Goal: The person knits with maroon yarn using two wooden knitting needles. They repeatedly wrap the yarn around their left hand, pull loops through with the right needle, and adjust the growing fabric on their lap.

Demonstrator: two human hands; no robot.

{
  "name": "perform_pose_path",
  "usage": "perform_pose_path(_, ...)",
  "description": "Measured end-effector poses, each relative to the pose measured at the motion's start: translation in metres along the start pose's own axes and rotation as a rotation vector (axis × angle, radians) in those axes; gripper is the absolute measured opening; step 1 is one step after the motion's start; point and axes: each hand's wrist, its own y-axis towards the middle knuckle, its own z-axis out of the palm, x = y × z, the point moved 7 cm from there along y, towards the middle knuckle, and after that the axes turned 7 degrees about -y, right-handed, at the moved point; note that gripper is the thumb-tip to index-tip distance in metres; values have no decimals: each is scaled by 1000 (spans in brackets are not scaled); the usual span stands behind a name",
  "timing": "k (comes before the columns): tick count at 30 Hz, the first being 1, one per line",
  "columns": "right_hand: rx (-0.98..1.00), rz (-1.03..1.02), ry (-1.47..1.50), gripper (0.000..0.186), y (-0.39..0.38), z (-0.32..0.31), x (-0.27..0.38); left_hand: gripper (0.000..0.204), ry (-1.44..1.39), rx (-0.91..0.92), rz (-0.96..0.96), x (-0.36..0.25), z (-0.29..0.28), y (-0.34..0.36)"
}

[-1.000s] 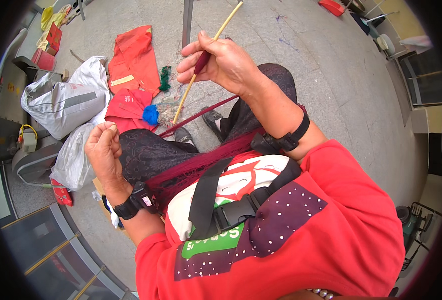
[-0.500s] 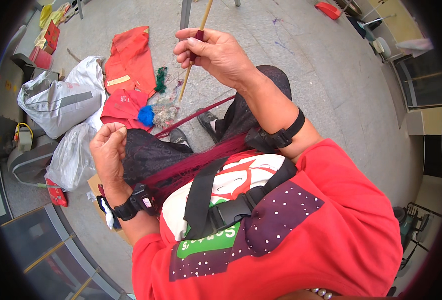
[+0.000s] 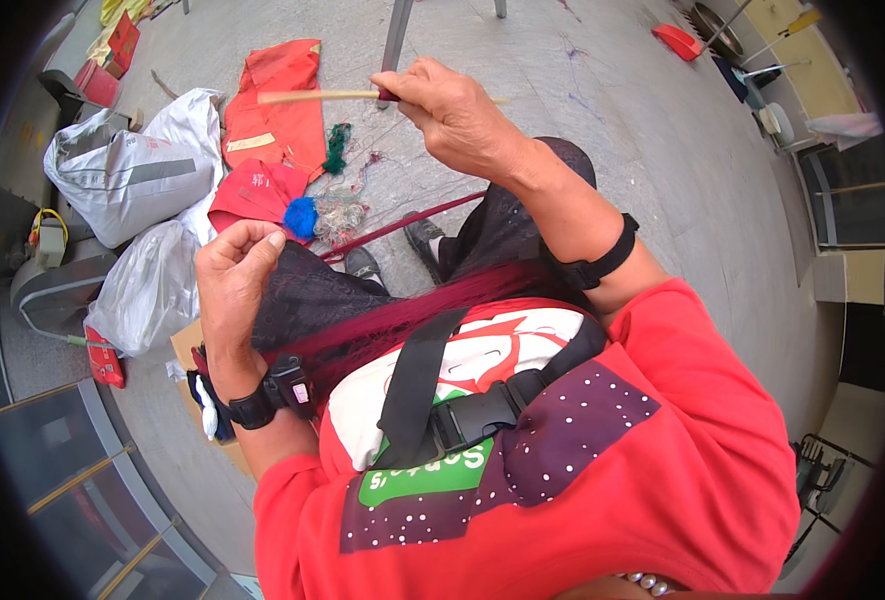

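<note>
Raised over my knees, my right hand (image 3: 458, 115) is closed around a thin wooden stick (image 3: 323, 96) with dark red yarn wound about its middle. The stick lies nearly level, its left end blurred by motion. Lower and to the left, my left hand (image 3: 238, 275) has thumb and forefinger pinched together; whatever is between them is too fine to see. A skein of dark red yarn (image 3: 403, 325) stretches across my thighs, with one band (image 3: 418, 220) passing on the far side near my knees.
On the floor ahead lie a red cloth (image 3: 275, 110), a blue yarn clump (image 3: 301, 217), a tangled grey one (image 3: 341, 218) and a green one (image 3: 337, 148). White sacks (image 3: 133, 180) and a clear plastic bag (image 3: 148, 300) stand left. A metal leg (image 3: 397, 35) rises beyond my right hand.
The stick has turned from steeply upright to nearly level in my right hand. That hand has shifted slightly right, and my left hand has also moved a little to the right.
</note>
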Motion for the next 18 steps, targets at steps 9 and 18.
perform_pose_path(9, 35, -30, -150, 29, 2, -20, 4, 9, -75, -16, 59, -6, 2, 1)
perform_pose_path(18, -167, 495, 1396, 13, 15, -43, -18, 12, -62, 117, -14, 2, 29, 10)
